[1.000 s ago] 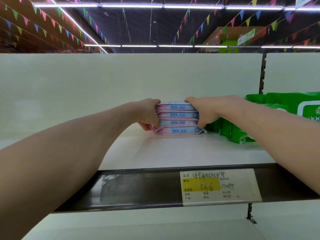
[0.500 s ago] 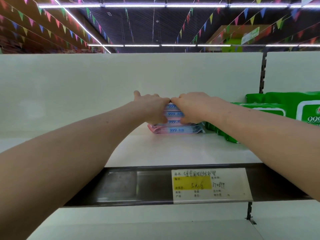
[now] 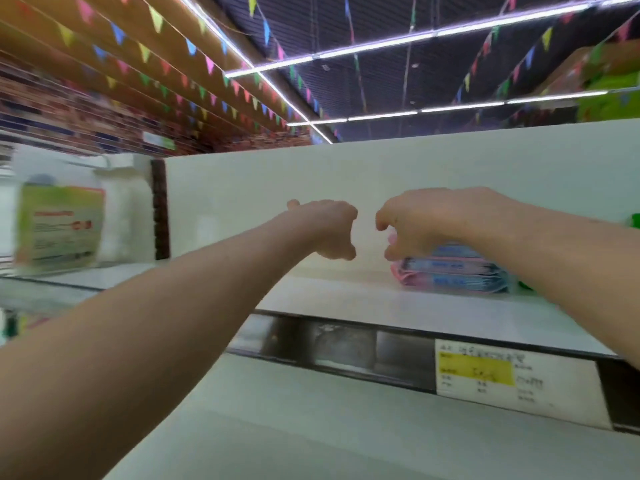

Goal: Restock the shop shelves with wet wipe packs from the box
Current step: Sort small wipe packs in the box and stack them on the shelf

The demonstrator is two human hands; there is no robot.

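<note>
A stack of pink-and-blue wet wipe packs (image 3: 453, 275) lies on the white upper shelf (image 3: 329, 292), towards the right. My right hand (image 3: 426, 223) hovers just in front of and above the stack's left end, fingers loosely curled, gripping nothing; it hides the top packs. My left hand (image 3: 329, 230) is in the air to the left of the stack, apart from it, its fingers curled loosely and empty. The box is not in view.
Green wipe packs (image 3: 635, 220) show at the right edge behind my right arm. A price label (image 3: 485, 372) sits on the shelf's dark front rail. A blurred green-labelled package (image 3: 59, 226) stands in the bay to the left. A lower shelf runs below.
Both hands have let go of the stack and drawn apart and back from it. The view has swung left, so the stack now sits further right.
</note>
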